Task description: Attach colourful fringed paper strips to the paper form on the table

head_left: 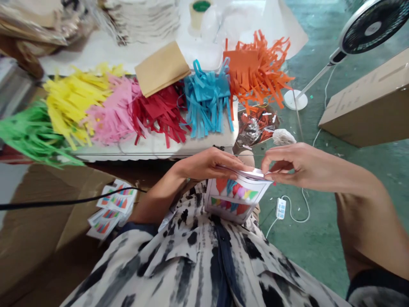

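Observation:
Above my lap, a white printed packet with pictures of colourful tassels is held near its upper edge. My left hand is closed on its upper left side, fingers lying along the top edge. At the upper right corner, my right hand pinches the edge between thumb and fingers. What lies inside the packet is hidden. Beyond my hands, fringed paper tassels lie in a row on the table: green, yellow, pink, dark red, blue and orange.
A folded brown paper piece rests on the tassels. Below the table, printed cards lie in a cardboard box. At right stand a fan and a carton; a power strip lies on the floor.

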A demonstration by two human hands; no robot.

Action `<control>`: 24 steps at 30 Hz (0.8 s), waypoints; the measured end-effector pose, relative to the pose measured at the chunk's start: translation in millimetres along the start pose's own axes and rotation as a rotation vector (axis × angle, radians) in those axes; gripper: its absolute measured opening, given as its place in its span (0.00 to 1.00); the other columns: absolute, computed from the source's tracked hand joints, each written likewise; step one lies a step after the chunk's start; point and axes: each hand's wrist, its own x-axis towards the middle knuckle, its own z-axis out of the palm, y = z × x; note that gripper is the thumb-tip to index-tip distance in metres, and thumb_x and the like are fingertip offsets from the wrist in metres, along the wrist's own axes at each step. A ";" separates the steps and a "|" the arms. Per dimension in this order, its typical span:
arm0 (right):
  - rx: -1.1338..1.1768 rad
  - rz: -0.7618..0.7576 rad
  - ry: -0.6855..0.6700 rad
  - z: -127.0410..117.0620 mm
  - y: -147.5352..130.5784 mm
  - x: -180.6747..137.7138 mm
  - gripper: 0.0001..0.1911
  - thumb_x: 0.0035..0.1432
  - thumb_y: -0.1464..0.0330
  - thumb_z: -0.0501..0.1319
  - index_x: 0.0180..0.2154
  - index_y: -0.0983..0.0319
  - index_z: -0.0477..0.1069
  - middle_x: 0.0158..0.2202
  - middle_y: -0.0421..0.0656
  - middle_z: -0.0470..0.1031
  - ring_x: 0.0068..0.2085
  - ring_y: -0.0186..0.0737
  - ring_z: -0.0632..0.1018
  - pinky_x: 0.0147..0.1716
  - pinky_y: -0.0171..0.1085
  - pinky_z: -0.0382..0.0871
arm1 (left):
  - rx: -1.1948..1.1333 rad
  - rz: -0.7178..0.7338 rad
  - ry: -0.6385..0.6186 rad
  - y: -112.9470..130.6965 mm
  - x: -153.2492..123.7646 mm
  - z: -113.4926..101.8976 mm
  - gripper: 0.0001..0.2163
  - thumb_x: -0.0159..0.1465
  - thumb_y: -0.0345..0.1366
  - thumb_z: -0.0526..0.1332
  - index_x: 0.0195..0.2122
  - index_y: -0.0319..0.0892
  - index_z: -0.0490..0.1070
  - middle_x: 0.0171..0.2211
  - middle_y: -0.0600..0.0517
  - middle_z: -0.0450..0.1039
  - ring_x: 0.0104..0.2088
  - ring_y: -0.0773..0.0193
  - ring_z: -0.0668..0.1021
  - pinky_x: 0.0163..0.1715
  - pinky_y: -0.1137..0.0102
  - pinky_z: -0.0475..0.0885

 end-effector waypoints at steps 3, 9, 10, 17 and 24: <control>-0.113 -0.008 0.024 -1.2 -3.9 2.1 0.05 0.67 0.67 0.60 0.37 0.58 0.75 0.32 0.37 0.79 0.30 0.31 0.75 0.32 0.34 0.63 | 0.033 -0.004 -0.001 -3.0 0.3 0.6 0.20 0.70 0.36 0.67 0.63 0.45 0.77 0.57 0.42 0.81 0.56 0.54 0.83 0.55 0.68 0.78; -0.099 -0.046 -0.009 -6.2 -4.7 1.2 0.06 0.68 0.65 0.60 0.37 0.57 0.75 0.32 0.37 0.79 0.29 0.31 0.75 0.32 0.35 0.62 | 0.077 0.007 0.010 -5.8 1.3 2.2 0.19 0.71 0.36 0.66 0.63 0.46 0.77 0.56 0.43 0.82 0.54 0.56 0.84 0.53 0.69 0.79; -0.086 -0.050 -0.024 -7.4 -4.1 0.2 0.06 0.68 0.65 0.61 0.37 0.57 0.75 0.32 0.36 0.79 0.29 0.31 0.74 0.32 0.35 0.63 | 0.062 0.015 0.016 -6.0 2.1 2.2 0.18 0.71 0.36 0.66 0.62 0.46 0.78 0.55 0.43 0.82 0.54 0.55 0.84 0.53 0.68 0.79; -0.077 -0.045 -0.063 -5.0 7.0 -0.5 0.04 0.66 0.66 0.62 0.42 0.56 0.75 0.36 0.38 0.80 0.31 0.33 0.76 0.31 0.35 0.64 | 0.047 0.073 0.009 -8.5 11.7 3.2 0.17 0.69 0.32 0.67 0.58 0.51 0.81 0.53 0.44 0.83 0.53 0.55 0.85 0.52 0.68 0.80; -0.136 -0.039 0.014 -1.7 12.7 0.5 0.05 0.65 0.67 0.60 0.40 0.55 0.75 0.34 0.37 0.80 0.32 0.34 0.77 0.33 0.35 0.65 | 0.114 0.039 0.010 -17.9 13.4 2.5 0.18 0.71 0.34 0.66 0.62 0.50 0.78 0.54 0.45 0.83 0.52 0.56 0.85 0.52 0.67 0.80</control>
